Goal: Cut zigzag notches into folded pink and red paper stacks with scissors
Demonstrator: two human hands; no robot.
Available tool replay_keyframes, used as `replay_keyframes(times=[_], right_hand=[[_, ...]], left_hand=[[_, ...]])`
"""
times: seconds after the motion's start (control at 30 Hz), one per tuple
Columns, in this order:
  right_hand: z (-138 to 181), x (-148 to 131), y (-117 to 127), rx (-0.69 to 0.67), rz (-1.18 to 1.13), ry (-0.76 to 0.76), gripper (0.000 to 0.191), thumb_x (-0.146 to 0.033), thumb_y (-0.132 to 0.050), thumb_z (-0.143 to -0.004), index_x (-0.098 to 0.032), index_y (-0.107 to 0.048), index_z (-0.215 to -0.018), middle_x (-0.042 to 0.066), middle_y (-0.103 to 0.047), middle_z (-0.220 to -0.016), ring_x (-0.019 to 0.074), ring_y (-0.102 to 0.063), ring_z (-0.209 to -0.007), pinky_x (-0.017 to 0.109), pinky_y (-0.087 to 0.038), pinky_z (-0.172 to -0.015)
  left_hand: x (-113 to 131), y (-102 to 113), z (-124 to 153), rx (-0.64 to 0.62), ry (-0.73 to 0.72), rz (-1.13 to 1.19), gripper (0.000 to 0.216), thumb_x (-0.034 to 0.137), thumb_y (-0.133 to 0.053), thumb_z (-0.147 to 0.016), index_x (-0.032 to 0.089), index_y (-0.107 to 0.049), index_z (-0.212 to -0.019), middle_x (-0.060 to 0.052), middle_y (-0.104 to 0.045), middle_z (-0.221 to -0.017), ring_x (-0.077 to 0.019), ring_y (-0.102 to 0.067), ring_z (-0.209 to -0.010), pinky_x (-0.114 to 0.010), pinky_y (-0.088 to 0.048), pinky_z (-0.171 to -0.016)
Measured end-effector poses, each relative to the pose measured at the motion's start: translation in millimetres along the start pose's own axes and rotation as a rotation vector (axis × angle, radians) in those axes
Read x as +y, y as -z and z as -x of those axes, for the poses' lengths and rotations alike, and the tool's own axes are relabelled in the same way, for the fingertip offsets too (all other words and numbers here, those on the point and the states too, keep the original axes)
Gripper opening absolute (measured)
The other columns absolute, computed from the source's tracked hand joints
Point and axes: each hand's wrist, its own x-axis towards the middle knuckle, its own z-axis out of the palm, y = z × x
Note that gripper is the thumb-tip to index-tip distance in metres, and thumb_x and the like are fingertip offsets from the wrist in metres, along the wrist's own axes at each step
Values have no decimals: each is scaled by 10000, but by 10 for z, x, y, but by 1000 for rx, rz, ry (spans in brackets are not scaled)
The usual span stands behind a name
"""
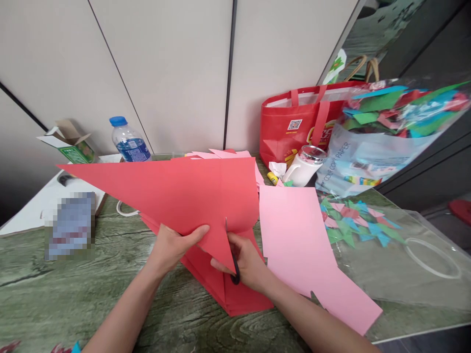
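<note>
A large sheet of red paper [176, 191] is held up over the table, one long pointed corner reaching to the left. My left hand [176, 245] grips its lower edge, thumb on top and fingers behind. My right hand [248, 260] is closed around a pair of scissors [235, 274] with black handles. The blades are mostly hidden by the paper, with a cut running up into the sheet. Beneath lies more folded red paper [243, 296]. Right of my hands rests a pink sheet [294, 230] with notched edges.
Behind stand a water bottle [128, 139], a green box [77, 149], a red bag [287, 127] and a white mug [304, 166]. At right are a plastic bag of colored paper pieces [390, 142] and a clear bag with a white handle [434, 264].
</note>
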Motion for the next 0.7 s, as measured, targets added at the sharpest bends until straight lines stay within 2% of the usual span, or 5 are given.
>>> replay_keyframes(times=[0.1,0.33,0.57,0.7], right_hand=[[0,22,4,0,14,12,408,-357,-702,-665,-169,-584,-1007,45,-632,-874,174,-565,-733,309,-451,-685],[-8,42,-9,30,-61,-30,247,-311,-712,-643,-180,-588,-812,-34,-534,-618,121,-491,-544,271,-420,-565],[-24,95,-36,47,-219,-82,227,-259,-726,-590,-185,-567,-734,-54,-528,-511,111,-469,-468,251,-391,-479],[-28,90,-32,63,-210,-106,219,-232,-728,-577,-180,-570,-720,-62,-526,-491,105,-476,-443,241,-394,-454]], left_hand=[[15,-1,-1,-4,7,-1,442,280,-730,-595,157,-581,-993,-95,-670,-1024,-256,-621,-925,-362,-514,-787],[-9,4,0,-15,4,1,459,285,-724,-615,152,-557,-1022,-101,-652,-1037,-256,-608,-943,-369,-507,-807],[-12,2,-1,2,-1,-6,435,274,-729,-614,160,-559,-997,-86,-654,-1000,-232,-609,-900,-339,-507,-775],[-3,3,-1,4,2,7,455,282,-727,-610,158,-556,-1013,-89,-657,-1004,-246,-612,-908,-351,-506,-778]])
